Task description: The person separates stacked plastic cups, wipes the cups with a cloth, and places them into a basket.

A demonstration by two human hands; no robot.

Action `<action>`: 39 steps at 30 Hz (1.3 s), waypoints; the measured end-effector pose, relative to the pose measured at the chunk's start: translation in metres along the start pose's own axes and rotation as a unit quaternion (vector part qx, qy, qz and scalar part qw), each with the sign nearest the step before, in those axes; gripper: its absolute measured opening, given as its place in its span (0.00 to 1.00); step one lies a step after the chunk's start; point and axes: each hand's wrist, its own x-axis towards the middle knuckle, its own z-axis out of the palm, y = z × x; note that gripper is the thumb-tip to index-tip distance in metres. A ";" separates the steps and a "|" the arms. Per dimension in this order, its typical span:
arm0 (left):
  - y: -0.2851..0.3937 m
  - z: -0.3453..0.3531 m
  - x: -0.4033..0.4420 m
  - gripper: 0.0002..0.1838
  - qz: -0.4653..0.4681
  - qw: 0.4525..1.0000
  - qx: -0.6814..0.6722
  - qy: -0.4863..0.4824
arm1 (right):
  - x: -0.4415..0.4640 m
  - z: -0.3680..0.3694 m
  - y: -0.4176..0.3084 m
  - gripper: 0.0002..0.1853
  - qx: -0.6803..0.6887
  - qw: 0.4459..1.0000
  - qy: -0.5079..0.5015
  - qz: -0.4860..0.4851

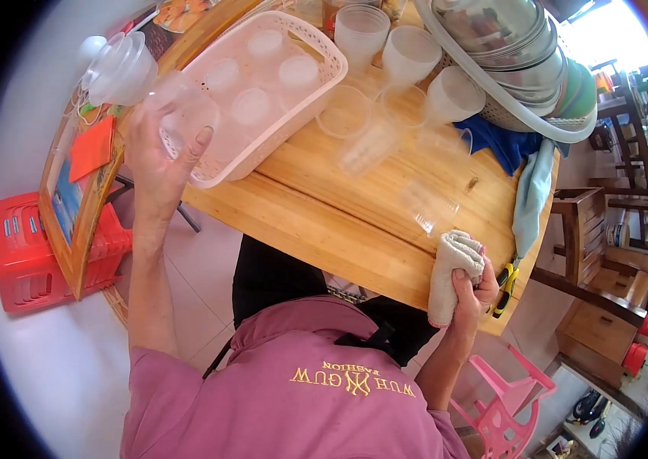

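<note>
My left hand [157, 145] is closed on a clear plastic cup [190, 115] at the near left end of a pale pink plastic basket [236, 164]. Several translucent cups [251, 105] stand upside down inside the basket. Over the table's right part, my right hand [473, 291] grips a rolled beige towel [450, 279]. More frosted cups [412, 55] stand beside the basket, and some clear cups [429, 206] lie on their sides between the basket and the towel.
The wooden table [324, 200] carries a large basket of bowls [519, 61] at the back right. A blue cloth [534, 195] hangs near yellow-black scissors [506, 287]. Stacked bowls [121, 69] stand left. Red stools [18, 252] and a pink chair [504, 398] flank the table.
</note>
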 end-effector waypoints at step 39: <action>0.213 0.108 -0.026 0.36 0.308 0.917 -0.176 -0.181 | 0.000 0.002 -0.003 0.24 0.047 0.998 0.020 0.020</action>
